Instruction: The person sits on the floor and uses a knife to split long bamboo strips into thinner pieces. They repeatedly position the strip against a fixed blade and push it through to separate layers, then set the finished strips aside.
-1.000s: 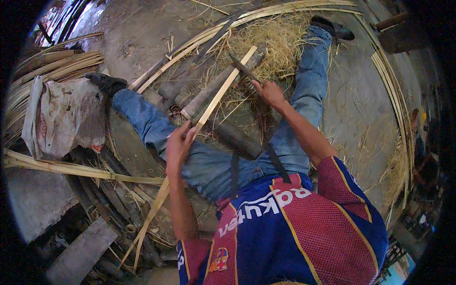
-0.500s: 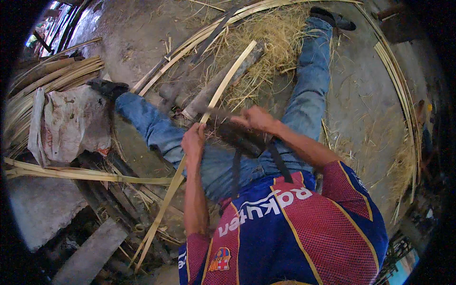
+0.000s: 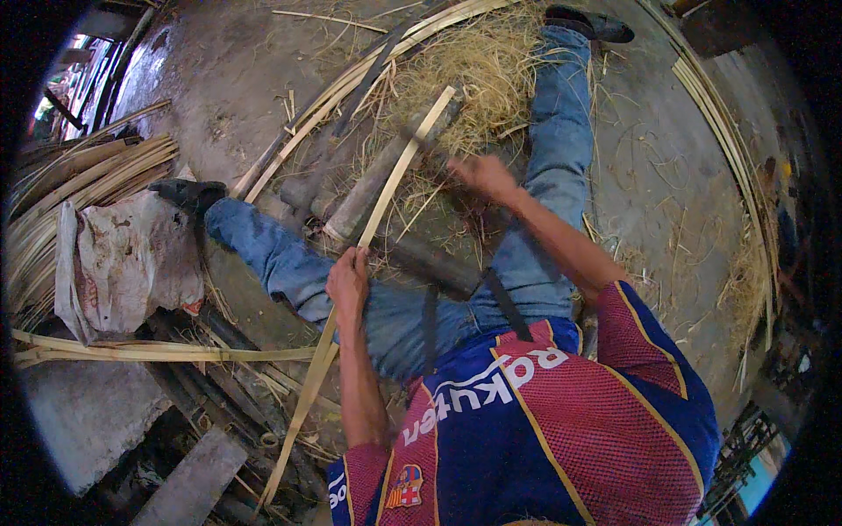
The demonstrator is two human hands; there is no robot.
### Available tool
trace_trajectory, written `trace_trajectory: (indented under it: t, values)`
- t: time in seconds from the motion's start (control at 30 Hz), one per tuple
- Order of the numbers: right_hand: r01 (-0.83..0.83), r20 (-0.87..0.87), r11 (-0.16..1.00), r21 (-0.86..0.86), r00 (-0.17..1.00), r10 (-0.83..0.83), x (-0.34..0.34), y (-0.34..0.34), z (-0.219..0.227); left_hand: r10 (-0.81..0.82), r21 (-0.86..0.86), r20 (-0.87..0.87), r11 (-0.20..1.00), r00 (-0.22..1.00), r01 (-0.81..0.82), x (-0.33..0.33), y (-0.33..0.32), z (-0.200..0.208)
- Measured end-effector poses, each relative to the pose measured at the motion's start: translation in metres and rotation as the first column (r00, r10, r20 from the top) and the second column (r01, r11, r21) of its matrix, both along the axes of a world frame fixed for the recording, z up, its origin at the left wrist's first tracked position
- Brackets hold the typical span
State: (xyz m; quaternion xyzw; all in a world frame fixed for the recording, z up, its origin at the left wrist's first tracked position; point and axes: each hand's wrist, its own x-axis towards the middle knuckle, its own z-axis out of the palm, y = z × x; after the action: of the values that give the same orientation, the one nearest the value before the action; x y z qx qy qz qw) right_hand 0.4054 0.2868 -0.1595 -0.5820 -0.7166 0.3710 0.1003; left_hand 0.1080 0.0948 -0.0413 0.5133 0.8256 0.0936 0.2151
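Observation:
My left hand [image 3: 348, 279] is closed around a long pale strip of split bamboo [image 3: 405, 167]. The strip's far end rests over a round log [image 3: 355, 206] on the ground; its tail [image 3: 303, 408] runs back past my left forearm. My right hand [image 3: 487, 178] is closed, just right of the strip's far part. From it a thin dark blade, apparently a knife [image 3: 423, 142], reaches left across the strip, smeared by motion. A dark pad [image 3: 431, 266] with straps lies across my thighs, close to my left hand.
Pale shavings [image 3: 487, 83] lie heaped between my outstretched legs. Long bamboo strips [image 3: 316, 131] curve beyond the log, and others [image 3: 719, 131] lie far right. At left are a whitish sack [image 3: 132, 263], bundled strips [image 3: 96, 175] and a grey board [image 3: 193, 482].
My right hand and the knife have moved away from me along the strip, from near my left hand toward its far end. My left hand keeps its grip.

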Motion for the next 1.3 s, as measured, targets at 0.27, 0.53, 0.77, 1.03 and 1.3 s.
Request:
trace_trajectory:
  t: [0.27,0.53,0.77,1.03,1.3]
  values:
    - [-0.050,0.145,0.993,0.105,0.989,0.035,-0.002,0.001,0.015,-0.004,-0.069,0.107,0.998,0.994,0.011,-0.012,-0.002,0.001]
    - [0.272,0.067,0.955,0.117,0.958,-0.281,0.015,0.031,0.009,0.113,-0.129,0.554,0.990,0.825,-0.049,-0.041,-0.003,-0.021]
    - [0.177,-0.026,0.941,0.289,0.984,-0.177,0.011,0.025,-0.010,0.143,-0.102,0.661,0.990,0.736,-0.100,-0.042,-0.003,-0.027]
    - [0.196,-0.348,0.972,-0.133,0.909,-0.231,-0.015,-0.005,0.036,0.254,-0.216,0.708,0.966,0.659,-0.140,-0.054,0.017,-0.019]
    - [0.089,-0.077,0.984,-0.155,0.992,-0.101,-0.033,-0.025,-0.002,0.280,-0.194,0.799,0.958,0.532,-0.213,-0.041,0.031,-0.023]
